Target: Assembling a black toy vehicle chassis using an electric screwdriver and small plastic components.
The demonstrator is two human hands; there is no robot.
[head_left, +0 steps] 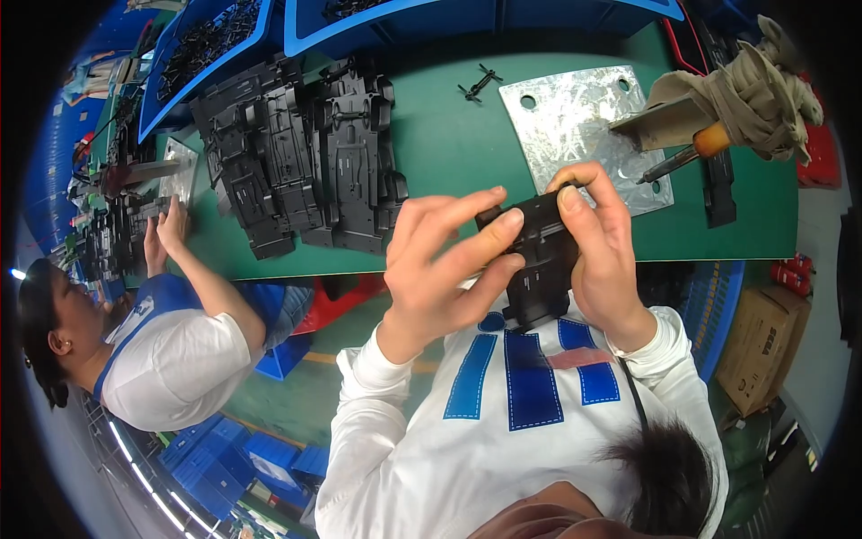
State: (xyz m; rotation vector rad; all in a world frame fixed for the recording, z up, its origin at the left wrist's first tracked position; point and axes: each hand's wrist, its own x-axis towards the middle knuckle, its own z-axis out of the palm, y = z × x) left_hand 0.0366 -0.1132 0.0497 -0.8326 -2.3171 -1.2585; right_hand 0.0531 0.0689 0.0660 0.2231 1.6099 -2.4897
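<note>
A black plastic chassis piece point(542, 269), shaped like a toy car's underbody, is raised between my hands in front of the table edge. My right hand point(600, 242) grips its upper right corner between thumb and bent fingers. At its upper left edge, my left hand point(449, 260) pinches it with the thumb and fingertips, other fingers partly spread. The fingertips cover some of the piece's top end. Similar black chassis pieces point(350, 171) lie overlapping in rows on the green table point(440, 135), left of my hands.
Ahead lies a shiny metal plate point(566, 117) with holes. A soldering iron point(687, 157) slants over it beside a cloth-wrapped holder point(754, 99). A small black axle-like part point(480, 83) sits nearby. Blue bins point(386, 34) line the back. A co-worker point(171, 350) works at left.
</note>
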